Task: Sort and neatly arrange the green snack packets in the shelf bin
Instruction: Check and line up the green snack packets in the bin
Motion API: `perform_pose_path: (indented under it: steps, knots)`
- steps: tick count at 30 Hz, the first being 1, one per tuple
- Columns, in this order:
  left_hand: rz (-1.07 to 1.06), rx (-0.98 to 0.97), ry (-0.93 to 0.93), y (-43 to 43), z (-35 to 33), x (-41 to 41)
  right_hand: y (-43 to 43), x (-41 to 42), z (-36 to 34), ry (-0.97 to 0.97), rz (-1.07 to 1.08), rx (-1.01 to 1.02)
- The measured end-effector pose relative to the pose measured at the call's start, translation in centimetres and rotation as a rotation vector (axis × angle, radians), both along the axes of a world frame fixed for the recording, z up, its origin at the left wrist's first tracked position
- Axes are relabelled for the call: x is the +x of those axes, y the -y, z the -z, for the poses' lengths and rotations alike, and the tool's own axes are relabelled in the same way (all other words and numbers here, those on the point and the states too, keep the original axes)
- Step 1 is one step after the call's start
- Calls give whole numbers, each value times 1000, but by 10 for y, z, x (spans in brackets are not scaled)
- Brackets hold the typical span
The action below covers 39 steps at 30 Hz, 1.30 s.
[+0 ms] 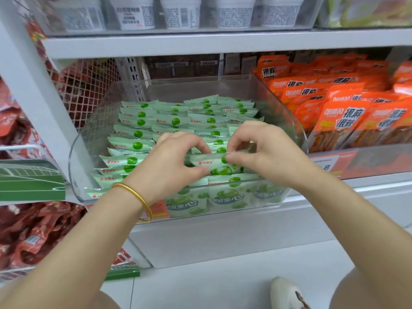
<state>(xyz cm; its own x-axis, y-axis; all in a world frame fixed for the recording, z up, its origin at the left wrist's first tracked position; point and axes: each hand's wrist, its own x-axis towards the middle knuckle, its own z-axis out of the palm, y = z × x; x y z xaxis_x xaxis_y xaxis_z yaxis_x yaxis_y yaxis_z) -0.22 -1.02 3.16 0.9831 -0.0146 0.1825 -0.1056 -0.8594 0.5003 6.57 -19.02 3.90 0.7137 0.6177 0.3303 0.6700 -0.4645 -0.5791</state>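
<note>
**First speaker:** What is seen in the middle of the view?

**Second speaker:** A clear plastic bin (296,134) is set on a white shop shelf (200,44). It is filled with green snack packets (138,132), which are laid flat in overlapping rows from the bin's 12 o'clock side to its 6 o'clock side. More of them are stood upright against the front wall at 6 o'clock.

**First speaker:** And how are the hands placed?

**Second speaker:** Both are reached into the front half of the bin. One packet (214,165) is held between them. Its 9 o'clock end is pinched by the thumb and curled fingers of the left hand (176,159). Its 3 o'clock end is pinched by the fingertips of the right hand (263,152). The packet is held roughly level, just above the front rows and a little towards 3 o'clock from the bin's middle. A gold bracelet (136,195) is worn on the left wrist.

**First speaker:** What else is shown around the bin?

**Second speaker:** Orange packets (347,117) are packed in the neighbouring bin at 3 o'clock. Red packets (33,233) are seen at 9 and 7 o'clock. White tubs (133,14) are lined up on the shelf above, at 12 o'clock. A pale shoe (285,293) is seen on the floor at 5 o'clock.
</note>
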Motion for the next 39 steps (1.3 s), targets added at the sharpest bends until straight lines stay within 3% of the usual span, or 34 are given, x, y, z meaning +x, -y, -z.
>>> perform_pose_path:
  steps: [2,4,7,11,16,20,24,29,39]
  knots:
    - [-17,-40,7,1,-2,0,3,-1,-7,-121,27,197]
    - [-21,-216,53,4,-8,0,4,0,-11,-191,49,349]
    - [-5,-499,72,8,-16,-2,-1,0,-11,-232,59,458]
    - [-25,-717,156,14,-19,3,-9,1,-15,-244,104,615]
    - [-113,-889,243,16,-21,11,-7,6,-19,-354,30,493]
    - [-60,-963,122,18,-21,15,-9,13,-14,-365,78,566]
    - [2,-912,38,19,-17,18,-11,17,-11,-422,139,641]
    - [0,-877,68,14,-12,18,-10,17,-10,-577,67,642]
    - [40,-852,101,19,-13,15,-8,15,-4,-540,149,667]
